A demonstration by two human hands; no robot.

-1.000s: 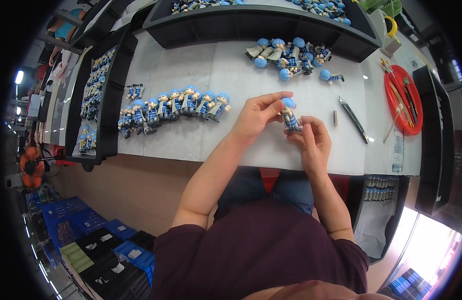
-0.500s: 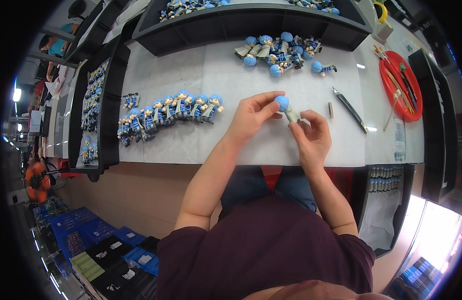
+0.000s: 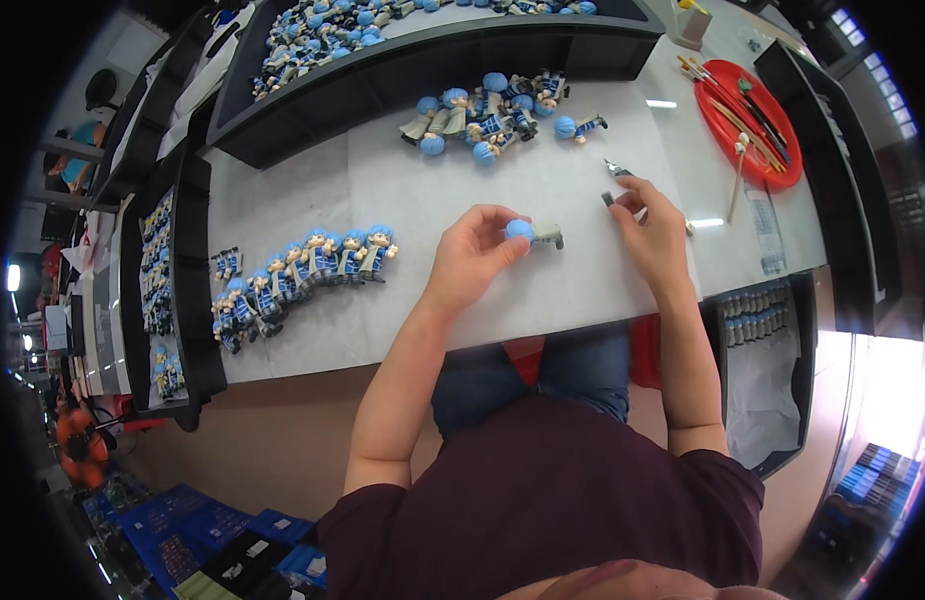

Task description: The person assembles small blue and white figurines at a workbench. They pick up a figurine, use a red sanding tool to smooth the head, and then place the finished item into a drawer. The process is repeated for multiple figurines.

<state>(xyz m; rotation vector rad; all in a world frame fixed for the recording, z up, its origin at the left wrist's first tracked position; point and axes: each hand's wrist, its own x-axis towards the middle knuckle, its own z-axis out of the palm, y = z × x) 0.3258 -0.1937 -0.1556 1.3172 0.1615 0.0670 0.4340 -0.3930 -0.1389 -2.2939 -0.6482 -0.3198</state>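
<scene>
A blue-haired figurine (image 3: 531,232) is pinched in the left hand (image 3: 475,255), kept steady above the table (image 3: 383,190), while a small dark part (image 3: 609,198) is touched by half-open right hand (image 3: 651,235), prob. for fitting.

Both bare forearms rise from the lower edge and spread apart over the white table (image 3: 313,200). The left hand (image 3: 473,255) hovers above the table's middle, fingers curled, thumb and fingertips pinched together. The right hand (image 3: 655,232) lies farther toward the table's right side, palm down, fingers stretched forward and slightly bent. The hands are well apart.
</scene>
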